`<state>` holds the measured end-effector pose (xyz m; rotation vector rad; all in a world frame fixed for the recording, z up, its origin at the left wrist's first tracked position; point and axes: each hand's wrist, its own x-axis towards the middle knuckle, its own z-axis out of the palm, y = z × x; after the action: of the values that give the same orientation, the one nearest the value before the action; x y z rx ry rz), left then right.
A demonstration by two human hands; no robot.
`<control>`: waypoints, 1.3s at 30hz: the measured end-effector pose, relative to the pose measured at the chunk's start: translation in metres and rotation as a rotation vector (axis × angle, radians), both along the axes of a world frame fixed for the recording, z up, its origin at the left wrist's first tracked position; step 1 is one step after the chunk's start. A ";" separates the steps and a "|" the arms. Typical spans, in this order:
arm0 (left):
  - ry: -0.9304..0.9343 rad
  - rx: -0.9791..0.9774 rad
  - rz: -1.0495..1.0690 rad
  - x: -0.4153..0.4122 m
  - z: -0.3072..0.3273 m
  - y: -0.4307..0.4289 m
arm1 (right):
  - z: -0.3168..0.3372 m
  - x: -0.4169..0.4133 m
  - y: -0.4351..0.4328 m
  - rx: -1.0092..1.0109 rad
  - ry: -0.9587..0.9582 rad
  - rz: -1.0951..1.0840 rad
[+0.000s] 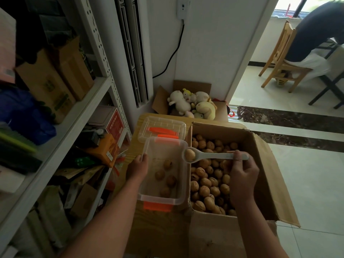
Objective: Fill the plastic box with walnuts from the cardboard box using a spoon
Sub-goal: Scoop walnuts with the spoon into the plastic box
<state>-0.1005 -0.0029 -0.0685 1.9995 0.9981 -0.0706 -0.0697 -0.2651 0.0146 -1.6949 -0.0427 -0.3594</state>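
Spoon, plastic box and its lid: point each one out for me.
spoon (pixel 216 155), head view, middle of its handle.
plastic box (pixel 160 199), head view, near rim.
lid (pixel 167 124), head view, clear top panel behind the box.

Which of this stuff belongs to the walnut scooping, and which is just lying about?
In use: plastic box, spoon, walnuts, cardboard box, left hand, right hand.
Lying about: clear lid, plush toys, shelving unit, wooden chair.
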 end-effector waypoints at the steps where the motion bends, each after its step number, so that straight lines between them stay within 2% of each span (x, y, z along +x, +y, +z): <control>1: 0.001 -0.003 0.001 0.000 0.000 0.000 | -0.001 -0.004 0.007 -0.014 -0.027 0.074; 4: 0.003 -0.005 0.001 0.000 0.000 0.000 | -0.008 -0.013 0.022 -0.089 -0.096 0.272; 7: -0.002 -0.009 0.003 0.000 0.000 0.000 | -0.008 -0.016 0.028 -0.109 -0.159 0.349; 10: -0.005 -0.031 0.013 0.000 0.000 0.001 | -0.007 -0.011 0.021 -0.088 -0.190 0.305; 14: -0.016 -0.036 0.017 -0.001 0.001 0.000 | -0.005 -0.001 0.001 -0.049 -0.219 0.079; 18: -0.012 -0.030 0.012 0.000 0.001 0.001 | -0.011 0.005 -0.018 -0.173 -0.205 0.010; 29: -0.008 -0.008 0.013 0.000 0.001 -0.001 | -0.042 0.002 -0.015 -0.489 -0.139 0.349; 32: -0.005 -0.010 0.011 0.000 0.002 -0.001 | -0.044 -0.002 -0.010 -0.394 -0.027 0.289; 39: 0.005 0.000 0.006 0.001 0.003 -0.001 | -0.043 -0.003 -0.019 -0.196 0.184 -0.019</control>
<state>-0.0996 -0.0037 -0.0657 1.9974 1.0071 -0.0728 -0.0722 -0.2840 -0.0287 -1.9175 0.0756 -0.2170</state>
